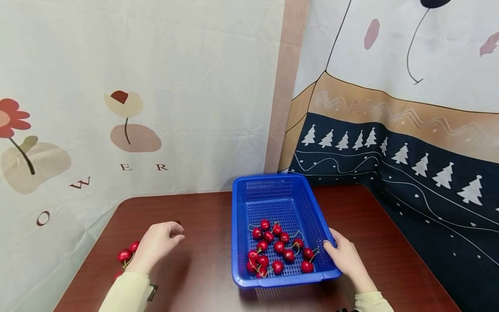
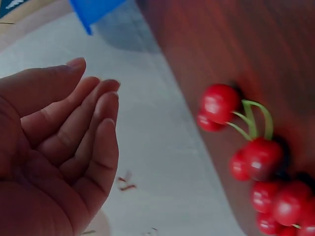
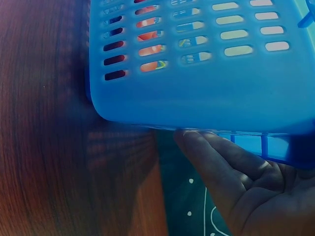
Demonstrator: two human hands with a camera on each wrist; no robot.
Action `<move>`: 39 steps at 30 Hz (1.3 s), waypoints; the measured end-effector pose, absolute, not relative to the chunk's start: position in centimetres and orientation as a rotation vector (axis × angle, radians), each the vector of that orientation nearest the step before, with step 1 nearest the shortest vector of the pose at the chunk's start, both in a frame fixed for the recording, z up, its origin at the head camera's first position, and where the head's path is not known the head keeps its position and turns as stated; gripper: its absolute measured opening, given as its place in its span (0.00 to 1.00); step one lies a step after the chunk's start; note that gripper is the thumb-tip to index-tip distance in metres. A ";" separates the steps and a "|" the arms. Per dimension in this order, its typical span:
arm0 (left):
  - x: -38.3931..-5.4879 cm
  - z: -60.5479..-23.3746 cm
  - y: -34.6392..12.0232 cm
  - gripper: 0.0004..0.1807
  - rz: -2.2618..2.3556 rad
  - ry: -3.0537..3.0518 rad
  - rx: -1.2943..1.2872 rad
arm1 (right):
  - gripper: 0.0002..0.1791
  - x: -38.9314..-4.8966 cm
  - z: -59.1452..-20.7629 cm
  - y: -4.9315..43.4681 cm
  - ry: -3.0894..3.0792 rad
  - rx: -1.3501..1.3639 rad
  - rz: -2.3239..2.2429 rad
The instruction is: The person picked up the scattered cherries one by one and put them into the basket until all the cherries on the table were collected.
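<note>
A blue plastic basket (image 1: 241, 281) is on the table, with several red cherries (image 1: 279, 247) lying loose on its mesh floor, some with green stems. My right hand (image 1: 346, 259) grips the basket's right edge near the front corner, thumb over the rim. In the right wrist view, fingers (image 3: 197, 147) lie against the basket's outer wall (image 3: 197, 98). My left hand (image 1: 159, 242) hovers over the table to the left of the basket, holding nothing, its fingers loosely bent. More cherries (image 2: 263, 158) lie on the table beside that hand, partly hidden behind the wrist in the head view.
The brown wooden table (image 1: 206, 225) has a rounded far left corner. Behind it hangs a pale cloth (image 1: 202, 86) with flower prints and letters. On the right, a dark printed cloth (image 1: 429, 190) with white trees runs along the table's edge.
</note>
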State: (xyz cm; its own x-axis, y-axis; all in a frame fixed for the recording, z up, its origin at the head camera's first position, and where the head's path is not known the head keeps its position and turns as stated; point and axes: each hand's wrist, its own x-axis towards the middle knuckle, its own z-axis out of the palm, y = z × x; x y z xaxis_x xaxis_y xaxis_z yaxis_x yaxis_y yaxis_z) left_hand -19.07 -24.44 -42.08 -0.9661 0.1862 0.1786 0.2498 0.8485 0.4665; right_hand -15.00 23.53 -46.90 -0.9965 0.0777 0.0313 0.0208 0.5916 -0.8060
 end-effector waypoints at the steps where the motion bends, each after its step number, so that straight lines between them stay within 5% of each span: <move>1: -19.1 -42.4 -24.8 0.06 -0.745 -2.915 -0.321 | 0.25 -15.0 -46.9 23.5 -2.746 -0.085 1.390; 20: -19.6 -48.1 -26.5 0.07 -0.222 -2.998 -0.253 | 0.25 -15.0 -47.1 23.6 -2.734 -0.080 1.391; 39: -20.2 -49.3 -25.9 0.09 -0.082 -2.977 -0.311 | 0.25 -15.0 -47.2 23.6 -2.728 -0.084 1.401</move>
State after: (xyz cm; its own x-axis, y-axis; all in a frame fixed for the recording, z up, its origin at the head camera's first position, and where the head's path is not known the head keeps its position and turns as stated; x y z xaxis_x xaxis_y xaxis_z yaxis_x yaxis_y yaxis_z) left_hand -20.16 -25.95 -49.28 -0.9678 0.2011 0.1516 0.2091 0.9771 0.0386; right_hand -14.99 23.59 -47.17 -0.9958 0.0823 0.0401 0.0153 0.5819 -0.8131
